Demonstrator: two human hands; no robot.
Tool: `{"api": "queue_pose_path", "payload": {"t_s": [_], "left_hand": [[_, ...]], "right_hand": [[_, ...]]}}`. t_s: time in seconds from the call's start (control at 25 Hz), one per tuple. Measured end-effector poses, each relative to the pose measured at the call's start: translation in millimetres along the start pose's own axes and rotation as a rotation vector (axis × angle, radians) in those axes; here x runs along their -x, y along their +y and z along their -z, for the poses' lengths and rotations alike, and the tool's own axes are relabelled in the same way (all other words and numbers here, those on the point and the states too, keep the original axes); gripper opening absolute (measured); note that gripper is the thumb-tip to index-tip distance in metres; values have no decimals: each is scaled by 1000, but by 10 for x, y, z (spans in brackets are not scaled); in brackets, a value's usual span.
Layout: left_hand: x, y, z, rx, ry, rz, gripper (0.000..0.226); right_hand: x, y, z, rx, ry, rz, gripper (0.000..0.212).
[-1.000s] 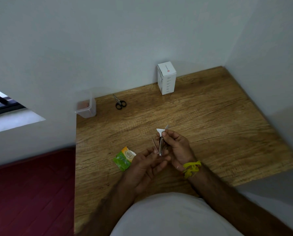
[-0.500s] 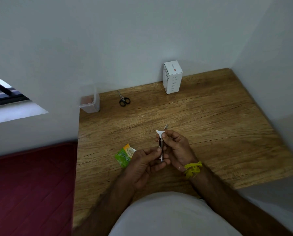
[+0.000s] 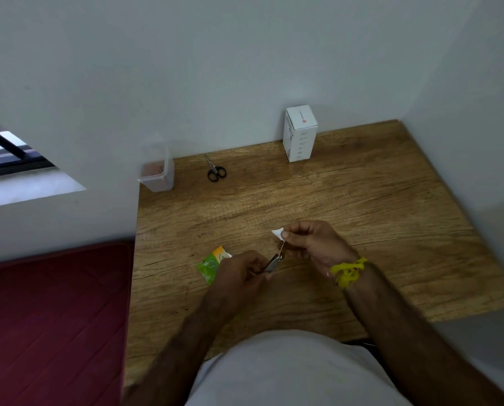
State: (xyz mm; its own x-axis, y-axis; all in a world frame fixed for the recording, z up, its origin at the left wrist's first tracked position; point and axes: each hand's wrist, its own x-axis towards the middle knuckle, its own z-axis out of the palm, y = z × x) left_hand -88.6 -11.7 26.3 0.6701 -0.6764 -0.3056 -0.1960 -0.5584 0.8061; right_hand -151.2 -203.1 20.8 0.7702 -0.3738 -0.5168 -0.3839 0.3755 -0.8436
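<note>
Right at the middle of the head view, both hands meet just above the wooden surface (image 3: 376, 212). The left hand (image 3: 237, 272) has its fingers curled round a small metal tool (image 3: 273, 263), whose shiny end sticks out toward 2 o'clock; what kind of tool it is cannot be told. The right hand (image 3: 312, 244), just beside it at 2 o'clock, pinches a small white scrap (image 3: 277, 233) between thumb and forefinger, the other fingers folded in. A thin wire-like piece seems to run from the tool up toward the right hand's fingers, though it is too small to be sure. A yellow band (image 3: 347, 271) is tied round the right wrist.

At 9 o'clock from the left hand, partly hidden behind it, a green sachet (image 3: 209, 266) lies flat on the surface. Well away, along the wall at 12 o'clock, stand a white box (image 3: 301, 136) upright, black-handled scissors (image 3: 214, 169) lying flat at 11 o'clock, and a clear plastic container (image 3: 157, 174) at the surface's far left corner. A dark red mattress (image 3: 54, 317) fills the 8 o'clock side.
</note>
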Motion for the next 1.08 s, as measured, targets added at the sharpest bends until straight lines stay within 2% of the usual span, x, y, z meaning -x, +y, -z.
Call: {"api": "queue_pose_path", "payload": {"t_s": [0.12, 0.24, 0.36, 0.44, 0.6, 0.72, 0.8, 1.0, 1.08], "left_hand": [[-22, 8, 62, -256, -15, -28, 14], [-32, 16, 32, -202, 40, 57, 12], [-60, 30, -30, 171, 143, 219, 10], [-73, 54, -33, 433, 158, 289, 9], [-70, 72, -40, 820, 67, 339, 22], [-50, 88, -41, 1135, 47, 367, 22], [-61, 88, -49, 1136, 61, 332, 23], [-106, 160, -73, 911, 166, 196, 29], [-119, 137, -97, 785, 205, 166, 32]], "right_hand": [[-87, -129, -42, 230, -44, -5, 6], [-142, -254, -133, 327, -67, 96, 10], [-108, -278, -308, 527, -21, 382, 10], [-3, -204, -425, 552, 47, 538, 13], [167, -7, -438, 525, 154, 770, 17], [261, 134, -372, 486, 199, 875, 22], [312, 239, -357, 464, 221, 895, 24], [258, 221, -323, 476, 336, 911, 24], [249, 115, -341, 439, 341, 814, 21]]}}
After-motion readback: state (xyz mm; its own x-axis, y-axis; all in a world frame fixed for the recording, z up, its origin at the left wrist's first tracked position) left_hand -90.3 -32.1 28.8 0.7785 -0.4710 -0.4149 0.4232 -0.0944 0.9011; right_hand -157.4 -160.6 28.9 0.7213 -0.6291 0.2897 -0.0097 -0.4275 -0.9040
